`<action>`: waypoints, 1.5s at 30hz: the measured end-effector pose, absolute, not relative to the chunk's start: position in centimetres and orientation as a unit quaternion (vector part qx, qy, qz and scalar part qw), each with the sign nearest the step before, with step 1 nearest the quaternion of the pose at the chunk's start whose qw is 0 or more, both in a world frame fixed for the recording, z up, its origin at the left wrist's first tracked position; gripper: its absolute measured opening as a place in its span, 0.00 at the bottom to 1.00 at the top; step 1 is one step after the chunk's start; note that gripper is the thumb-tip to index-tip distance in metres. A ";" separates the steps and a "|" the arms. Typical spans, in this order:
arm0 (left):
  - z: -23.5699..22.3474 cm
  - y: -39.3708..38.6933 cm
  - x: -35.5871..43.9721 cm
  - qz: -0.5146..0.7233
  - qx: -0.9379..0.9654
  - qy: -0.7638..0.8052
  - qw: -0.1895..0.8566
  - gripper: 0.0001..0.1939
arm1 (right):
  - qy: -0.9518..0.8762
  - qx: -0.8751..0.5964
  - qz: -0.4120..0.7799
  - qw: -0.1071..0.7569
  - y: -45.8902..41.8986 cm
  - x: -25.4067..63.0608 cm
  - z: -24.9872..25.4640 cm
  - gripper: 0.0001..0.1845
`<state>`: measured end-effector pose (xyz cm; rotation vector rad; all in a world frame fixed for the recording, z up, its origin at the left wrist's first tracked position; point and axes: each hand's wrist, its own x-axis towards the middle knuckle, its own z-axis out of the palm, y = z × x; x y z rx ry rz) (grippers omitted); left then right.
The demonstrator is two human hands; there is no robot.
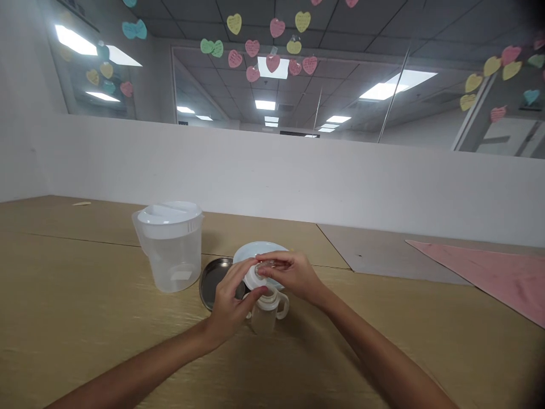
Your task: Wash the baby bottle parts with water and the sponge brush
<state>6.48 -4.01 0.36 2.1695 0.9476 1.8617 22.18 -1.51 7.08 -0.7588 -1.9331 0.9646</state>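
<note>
A small translucent baby bottle (264, 322) with two side handles stands upright on the table, its mouth open at the top. Just above it, my left hand (230, 304) is closed on a white bottle collar (252, 278), thumb below and fingers over its edge. The thumb is close to the bottle's rim; whether it touches, I cannot tell. My right hand (296, 277) pinches a small clear piece (264, 267) at the collar, which looks like a nipple. Fingers partly cover both parts.
A lidded translucent pitcher (174, 255) stands to the left. Behind the hands lie a round dark metal tray (213, 279) and a pale blue plate (251, 248). A pink cloth (489, 272) lies at the far right, and a white wall (272, 176) bounds the table's back.
</note>
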 end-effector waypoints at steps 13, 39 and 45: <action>1.0 -4.3 6.0 0.559 0.776 0.288 0.046 0.25 | -0.664 -0.307 0.538 0.420 -0.1 23.2 7.7 0.17; -0.8 0.9 3.3 0.430 0.729 0.533 0.006 0.15 | -0.836 -0.490 0.103 0.223 4.4 24.2 2.1 0.09; 4.8 -0.4 0.8 0.547 0.673 0.461 -0.187 0.13 | -0.786 -0.516 0.108 0.323 5.6 24.7 2.1 0.10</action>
